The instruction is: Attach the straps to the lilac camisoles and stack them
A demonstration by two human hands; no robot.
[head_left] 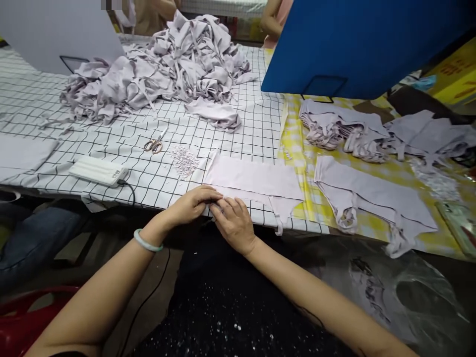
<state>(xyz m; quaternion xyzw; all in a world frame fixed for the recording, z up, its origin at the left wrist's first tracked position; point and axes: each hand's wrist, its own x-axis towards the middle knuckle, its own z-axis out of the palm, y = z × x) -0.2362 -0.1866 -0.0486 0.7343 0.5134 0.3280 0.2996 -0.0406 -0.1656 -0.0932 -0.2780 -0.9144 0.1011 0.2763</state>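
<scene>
A pale lilac strappy garment (256,176) lies flat before me at the table's front edge, one strap hanging over the edge at its right. My left hand (195,204) is closed at its near left corner, thumb and fingers pinched together. Against it, my right hand (236,223) curls its fingers over the same corner. The bit of cloth or strap between the fingertips is mostly hidden. Just beyond the left hand sits a little heap of small pale pieces (184,162), too small to name. Small scissors (154,144) lie behind that heap.
A large pile of crumpled lilac garments (186,59) covers the back. Flat stacked garments (372,193) lie right on a yellow checked cloth (293,148), near a phone (457,225). A white power bank (98,170) with a cable is left. A blue panel (357,44) stands behind.
</scene>
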